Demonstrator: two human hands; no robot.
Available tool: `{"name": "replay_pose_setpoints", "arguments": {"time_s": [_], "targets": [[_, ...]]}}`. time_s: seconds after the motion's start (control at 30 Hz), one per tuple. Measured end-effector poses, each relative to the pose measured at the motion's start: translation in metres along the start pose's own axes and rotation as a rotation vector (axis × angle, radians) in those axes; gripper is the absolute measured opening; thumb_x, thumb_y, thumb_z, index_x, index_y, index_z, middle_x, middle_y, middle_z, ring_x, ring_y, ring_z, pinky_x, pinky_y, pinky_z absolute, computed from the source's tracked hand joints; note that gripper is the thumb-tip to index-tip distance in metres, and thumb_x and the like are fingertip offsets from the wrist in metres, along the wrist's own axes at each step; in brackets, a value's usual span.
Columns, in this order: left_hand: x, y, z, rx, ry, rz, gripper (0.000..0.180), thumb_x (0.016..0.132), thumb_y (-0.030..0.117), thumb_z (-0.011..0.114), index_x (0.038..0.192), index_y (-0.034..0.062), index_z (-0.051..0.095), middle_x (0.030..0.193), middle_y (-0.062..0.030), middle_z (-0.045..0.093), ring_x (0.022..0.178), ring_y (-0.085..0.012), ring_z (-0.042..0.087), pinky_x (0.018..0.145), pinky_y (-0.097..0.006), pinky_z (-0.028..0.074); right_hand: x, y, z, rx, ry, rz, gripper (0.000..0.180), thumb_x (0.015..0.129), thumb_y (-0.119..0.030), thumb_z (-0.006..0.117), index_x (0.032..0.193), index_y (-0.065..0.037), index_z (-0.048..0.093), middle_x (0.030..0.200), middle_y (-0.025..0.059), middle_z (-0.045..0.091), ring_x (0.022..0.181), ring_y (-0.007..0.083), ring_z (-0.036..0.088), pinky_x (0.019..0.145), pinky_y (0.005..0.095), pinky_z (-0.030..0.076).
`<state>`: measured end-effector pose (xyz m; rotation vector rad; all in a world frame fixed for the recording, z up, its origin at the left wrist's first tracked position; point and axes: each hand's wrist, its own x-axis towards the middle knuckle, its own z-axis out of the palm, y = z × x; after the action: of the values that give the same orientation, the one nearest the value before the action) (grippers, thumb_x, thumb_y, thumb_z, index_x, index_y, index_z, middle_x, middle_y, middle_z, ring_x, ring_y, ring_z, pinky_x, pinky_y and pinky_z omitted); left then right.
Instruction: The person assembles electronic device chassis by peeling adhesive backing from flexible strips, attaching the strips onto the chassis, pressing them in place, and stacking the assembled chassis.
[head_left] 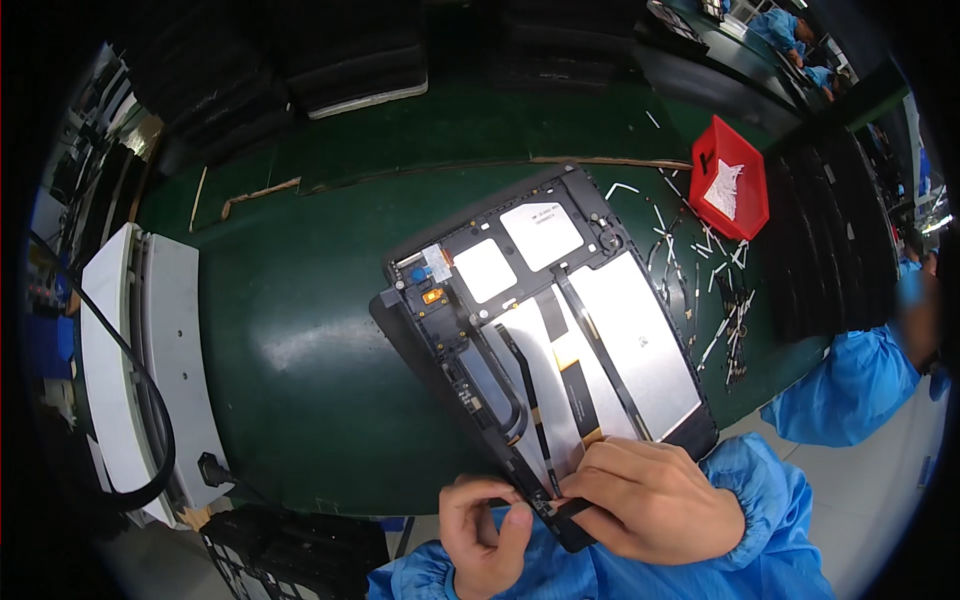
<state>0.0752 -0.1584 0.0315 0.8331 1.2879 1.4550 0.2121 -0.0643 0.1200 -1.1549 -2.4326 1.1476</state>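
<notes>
An opened tablet [645, 350] lies tilted across a black tray at the front edge of the green table. Its inside shows silver battery plates, white labels, an orange patch and several flat ribbon cables. Over the tablet's near end, my right hand [655, 505] is closed, its fingertips pinching the end of a black ribbon cable [532, 400]. My left hand [485, 530] is curled at the near left corner, forefinger and thumb against the tablet's edge. Whatever lies between those left fingertips is too small to make out.
A red bin [752, 205] holding white scraps stands at the far right. Loose white strips and dark cable pieces [735, 330] lie below it. Black tray stacks [815, 240] rise right and behind. A white device [185, 350] with a thick cable sits left. A co-worker's blue sleeve [845, 395] shows at right.
</notes>
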Motion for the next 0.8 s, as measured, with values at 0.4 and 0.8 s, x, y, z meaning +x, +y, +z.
{"name": "replay_pose_setpoints", "arguments": {"time_s": [0.4,0.8], "targets": [[0.003,0.001,0.0,0.06,-0.055,0.085,0.028,0.08,-0.005,0.059,0.104,-0.0001,0.045,0.094,-0.0092,0.048,0.078,-0.0127,0.05,0.071,-0.023,0.042,-0.009,-0.004,0.012,-0.017,0.145,0.005,0.016,0.067,-0.005,0.071,0.081,-0.002,0.063,0.067,0.0082,0.052,0.059,0.0233,0.056,0.052,0.0315,0.046],[0.0,0.0,-0.003,0.077,-0.051,0.074,0.024,0.082,-0.002,0.06,0.102,0.0003,0.046,0.095,-0.0087,0.049,0.077,-0.0119,0.05,0.07,-0.023,0.042,-0.017,-0.001,0.023,-0.056,0.207,0.015,0.016,0.07,-0.007,0.073,0.082,-0.001,0.063,0.067,0.009,0.052,0.057,0.0228,0.054,0.05,0.0314,0.043]]}}
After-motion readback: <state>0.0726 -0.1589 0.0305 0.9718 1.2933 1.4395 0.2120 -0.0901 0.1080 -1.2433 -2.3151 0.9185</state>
